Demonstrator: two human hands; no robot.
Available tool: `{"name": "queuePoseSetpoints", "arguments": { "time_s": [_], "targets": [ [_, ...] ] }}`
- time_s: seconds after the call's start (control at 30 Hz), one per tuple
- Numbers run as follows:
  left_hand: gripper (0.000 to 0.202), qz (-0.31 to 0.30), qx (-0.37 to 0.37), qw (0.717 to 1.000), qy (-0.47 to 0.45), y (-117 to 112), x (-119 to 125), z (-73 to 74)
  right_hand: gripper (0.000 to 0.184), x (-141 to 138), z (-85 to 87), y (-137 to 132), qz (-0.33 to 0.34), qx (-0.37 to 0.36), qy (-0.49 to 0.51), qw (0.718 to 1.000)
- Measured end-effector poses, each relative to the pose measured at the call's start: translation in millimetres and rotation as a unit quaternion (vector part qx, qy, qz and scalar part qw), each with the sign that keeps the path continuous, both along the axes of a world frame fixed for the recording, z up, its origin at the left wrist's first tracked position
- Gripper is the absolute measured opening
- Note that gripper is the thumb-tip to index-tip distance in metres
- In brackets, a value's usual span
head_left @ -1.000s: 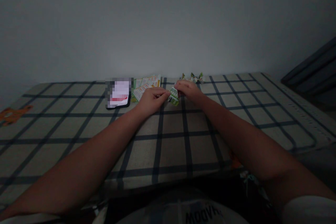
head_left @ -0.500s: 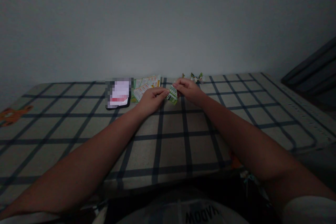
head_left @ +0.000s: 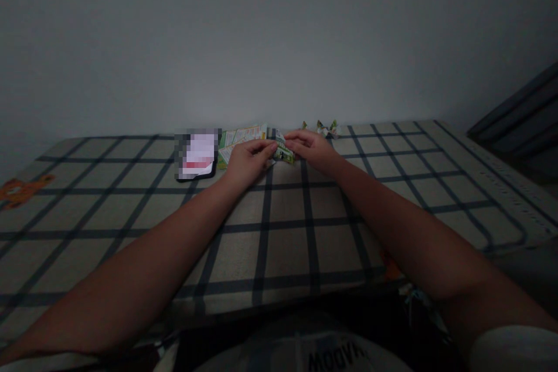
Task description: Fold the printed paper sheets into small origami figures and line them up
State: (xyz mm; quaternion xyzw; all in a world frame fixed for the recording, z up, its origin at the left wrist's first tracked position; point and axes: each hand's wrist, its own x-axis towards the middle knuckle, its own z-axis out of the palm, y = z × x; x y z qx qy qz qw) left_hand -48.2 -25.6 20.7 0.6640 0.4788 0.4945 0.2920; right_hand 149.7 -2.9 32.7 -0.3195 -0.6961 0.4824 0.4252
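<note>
Between my hands is a small green-and-white printed piece of folded paper point(head_left: 285, 154). My left hand point(head_left: 249, 160) pinches its left side between thumb and forefinger. On the other side, my right hand point(head_left: 314, 149) grips the paper with thumb and fingertips. Printed sheets point(head_left: 238, 138) in green and white lie flat just behind and left of my left hand, partly covered by it. Beyond my right hand, small folded paper pieces point(head_left: 326, 128) with the same kind of print rest near the wall.
A phone point(head_left: 198, 154) with a lit, blurred screen lies left of the sheets. A checked cloth point(head_left: 288, 244) covers the table, its far edge meeting a grey wall point(head_left: 279, 40). Dark striped fabric point(head_left: 518, 116) stands at the right.
The folded paper has tilted flatter and shifted slightly up between my hands. My left hand has moved a little upward, and the right fingers have straightened along the paper.
</note>
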Motion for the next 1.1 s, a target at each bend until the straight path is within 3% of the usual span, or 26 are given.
{"name": "queuePoseSetpoints", "arguments": {
  "time_s": [0.13, 0.3, 0.57, 0.87, 1.1],
  "targets": [
    [0.039, 0.026, 0.008, 1.0, -0.012, -0.7, 0.1, 0.8, 0.044, 1.7, -1.7, 2.2, 0.017, -0.025, 0.01, 0.999],
    [0.027, 0.055, 0.087, 0.992, 0.074, -5.9, 0.6, 4.0, 0.044, 1.2, -4.3, 3.9, 0.008, -0.022, 0.004, 1.0],
    [0.045, -0.04, 0.094, 0.994, 0.026, -4.8, -0.5, -3.7, 0.048, 1.1, -6.2, 7.0, -0.007, 0.006, 0.044, 0.999],
    [0.036, -0.046, 0.006, 0.998, -0.048, -5.5, 1.7, 2.6, 0.022, 3.4, -3.5, 7.1, -0.065, 0.064, 0.02, 0.996],
    [0.044, -0.116, -0.134, 0.973, -0.15, -7.2, 6.1, 2.5, 0.019, 7.7, -3.4, 8.1, -0.027, 0.066, -0.036, 0.997]
  ]
}}
